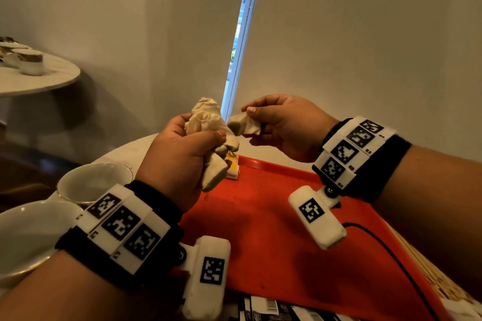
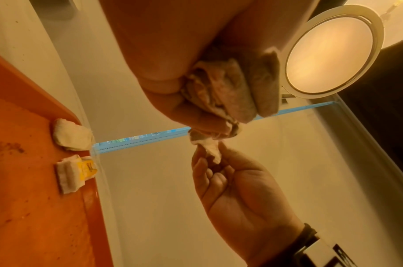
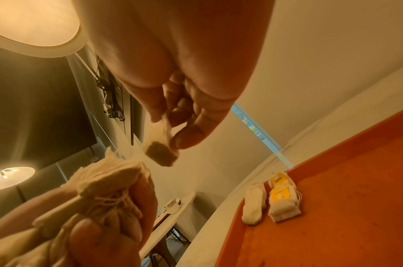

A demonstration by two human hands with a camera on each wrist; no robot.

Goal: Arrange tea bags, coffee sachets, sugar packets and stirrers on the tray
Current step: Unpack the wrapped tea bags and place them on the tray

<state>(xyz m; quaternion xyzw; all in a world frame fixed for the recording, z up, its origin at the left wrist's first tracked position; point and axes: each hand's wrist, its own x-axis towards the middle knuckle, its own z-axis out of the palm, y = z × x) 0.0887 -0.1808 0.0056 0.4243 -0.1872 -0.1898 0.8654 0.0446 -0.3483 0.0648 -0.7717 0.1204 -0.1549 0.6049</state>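
Observation:
My left hand [image 1: 182, 154] grips a bunch of pale tea bags [image 1: 208, 122] above the far left corner of the red tray [image 1: 273, 216]. Just to its right, my right hand [image 1: 281, 125] pinches a single tea bag [image 1: 243, 125] between thumb and fingers. The right wrist view shows this single tea bag [image 3: 160, 151] hanging from the fingertips, dark tea showing through the paper. A small stack of tea bags with yellow tags [image 3: 283, 202] and one loose tea bag [image 3: 253, 207] lie in the tray's far corner, also visible as the stack [image 2: 74, 171] and the loose tea bag [image 2: 70, 135].
Two white cups [image 1: 94, 182] [image 1: 26, 234] stand on the round white table left of the tray. Black-and-white sachets [image 1: 268, 310] lie at the tray's near edge. A cable [image 1: 391, 255] crosses the tray's right side. Another table with dishes [image 1: 34, 73] stands far left.

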